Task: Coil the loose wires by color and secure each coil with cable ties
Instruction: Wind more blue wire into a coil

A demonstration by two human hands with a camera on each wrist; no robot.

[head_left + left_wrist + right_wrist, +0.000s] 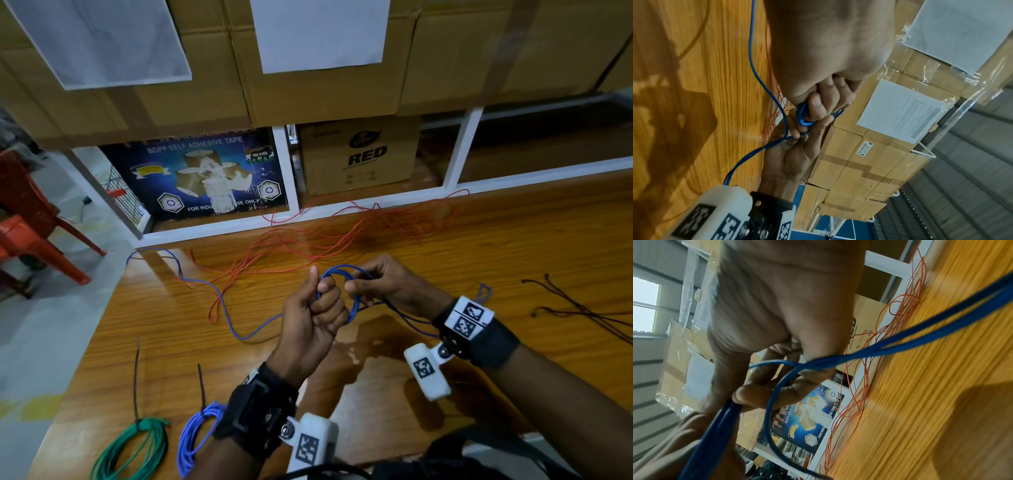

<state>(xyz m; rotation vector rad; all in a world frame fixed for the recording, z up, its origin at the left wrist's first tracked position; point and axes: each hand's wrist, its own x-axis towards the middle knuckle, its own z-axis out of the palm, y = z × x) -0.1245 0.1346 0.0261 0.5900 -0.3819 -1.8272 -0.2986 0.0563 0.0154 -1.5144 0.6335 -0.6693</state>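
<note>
Above the middle of the wooden table [513, 240], my left hand [320, 308] grips small loops of the blue wire [342, 270], thumb raised. My right hand [380, 284] pinches the same wire just to the right of the loops. The wire's free length [222, 301] trails left across the table and off its edge. In the left wrist view the fingers [818, 108] curl round the blue loops [803, 116]. Blue strands [900, 340] run past the right hand's fingers [760, 395] in the blurred right wrist view. Loose red wire [342, 233] lies tangled beyond the hands.
A tied green coil [133, 445] and a tied blue coil [198, 431] lie at the table's near left. Dark cable ties [582, 308] lie at the right. White shelving [287, 171] with cardboard boxes [359, 157] backs the table. A red chair [30, 219] stands on the left.
</note>
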